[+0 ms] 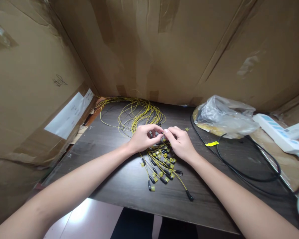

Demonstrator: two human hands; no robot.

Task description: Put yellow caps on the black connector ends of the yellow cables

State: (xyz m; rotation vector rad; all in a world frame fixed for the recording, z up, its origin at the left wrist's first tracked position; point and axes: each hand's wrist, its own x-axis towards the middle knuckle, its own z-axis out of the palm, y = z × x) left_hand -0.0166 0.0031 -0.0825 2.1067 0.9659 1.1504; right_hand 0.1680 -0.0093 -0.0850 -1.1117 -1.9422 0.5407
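A bundle of thin yellow cables (136, 114) lies coiled on the dark wooden table (129, 186). Their ends, with black boots and small yellow caps (161, 166), spread out near me. My left hand (143, 137) and my right hand (180, 142) meet above these ends, fingertips pinched together on one cable end between them. A small loose yellow cap (186, 128) lies just behind my right hand.
Cardboard walls (149, 49) enclose the table on the left and back. A crumpled clear plastic bag (225, 116) sits at the right, with a black cable loop (249, 166) carrying a yellow tag (212, 143) and a white power strip (279, 132) beyond.
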